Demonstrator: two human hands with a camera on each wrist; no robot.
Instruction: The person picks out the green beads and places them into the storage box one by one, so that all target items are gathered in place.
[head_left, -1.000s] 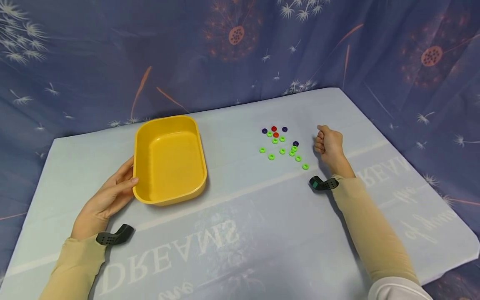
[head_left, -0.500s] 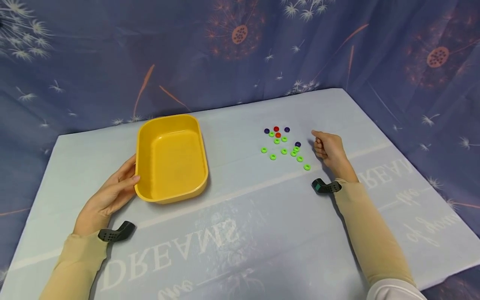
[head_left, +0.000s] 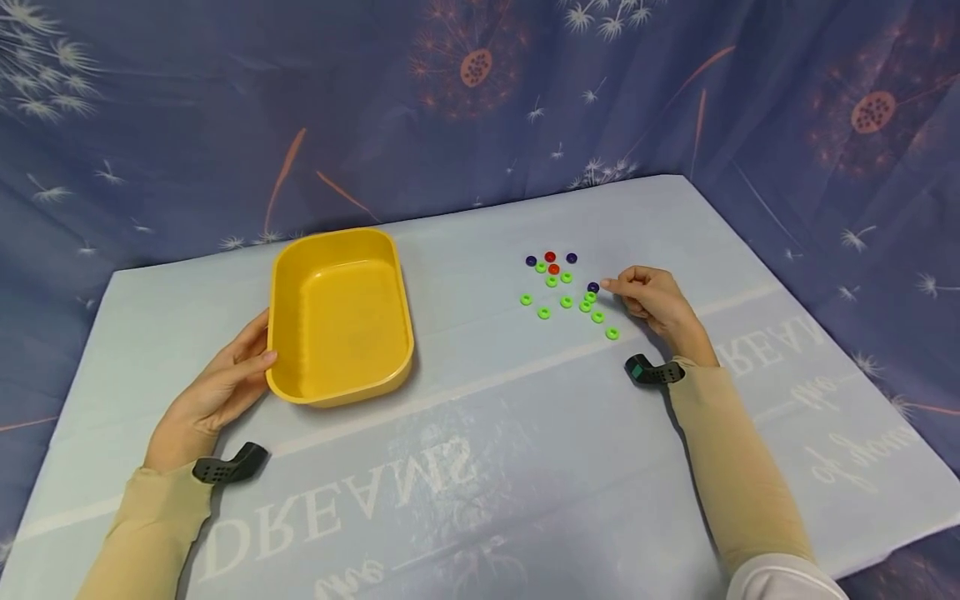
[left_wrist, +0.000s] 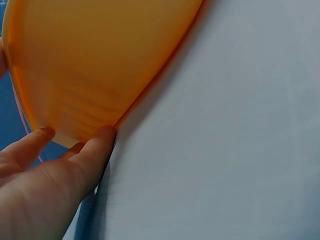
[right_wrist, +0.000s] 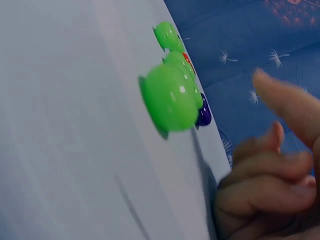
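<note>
Yellow rectangular plastic tray [head_left: 352, 317] is gripped by left hand [head_left: 217, 387]; right hand [head_left: 652, 300] is empty. Glossy dark-blue ring [head_left: 593, 287], presumably light, slippery, is best edge-pinched.

On the table [head_left: 465, 358], the tray [head_left: 348, 333] lies left of the beads [head_left: 566, 302].

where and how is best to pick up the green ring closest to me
Best pinched by its outer rim, from the right, I'd say: the green ring lies flat, its rim is rounded, and its right side faces away from the neighbouring green ring.
</note>
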